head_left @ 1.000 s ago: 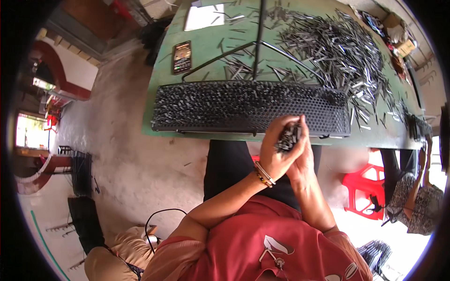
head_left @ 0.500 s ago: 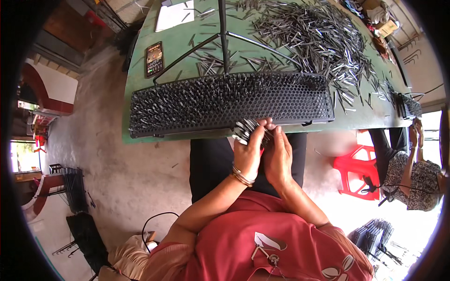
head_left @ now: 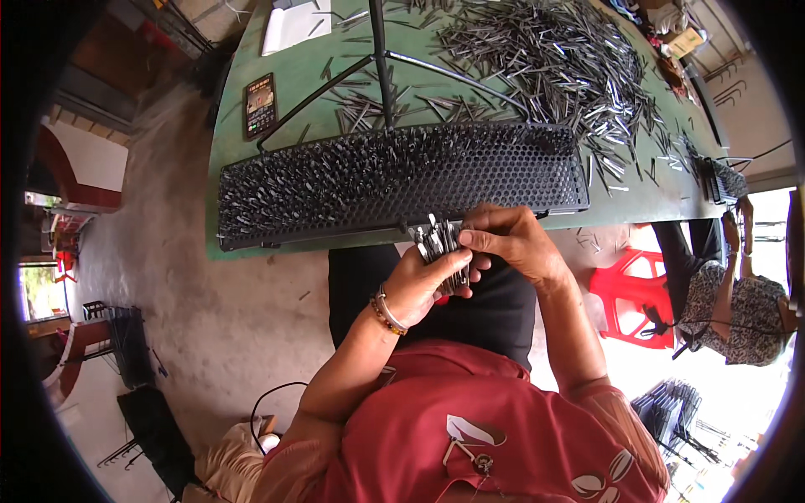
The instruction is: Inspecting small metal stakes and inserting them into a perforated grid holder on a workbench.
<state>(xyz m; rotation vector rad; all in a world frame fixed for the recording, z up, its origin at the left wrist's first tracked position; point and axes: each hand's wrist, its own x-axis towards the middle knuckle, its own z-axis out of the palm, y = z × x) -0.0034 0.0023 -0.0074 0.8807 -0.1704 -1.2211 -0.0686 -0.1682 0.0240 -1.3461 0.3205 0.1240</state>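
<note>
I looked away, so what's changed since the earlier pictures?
The left hand has shifted slightly left along the perforated rack, holding the bundle of dark strips. The right hand has left its cupped clasp; its thumb now meets the bundle's right side. Rack, phone and loose pile stayed put.

Held strips (head_left: 437, 245) partly hidden by hands (head_left: 417, 287); black rod (head_left: 378, 33) cut off above.

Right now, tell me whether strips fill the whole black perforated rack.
No, dark strips crowd the rack on its left, while open holes show toward its right end.
</note>
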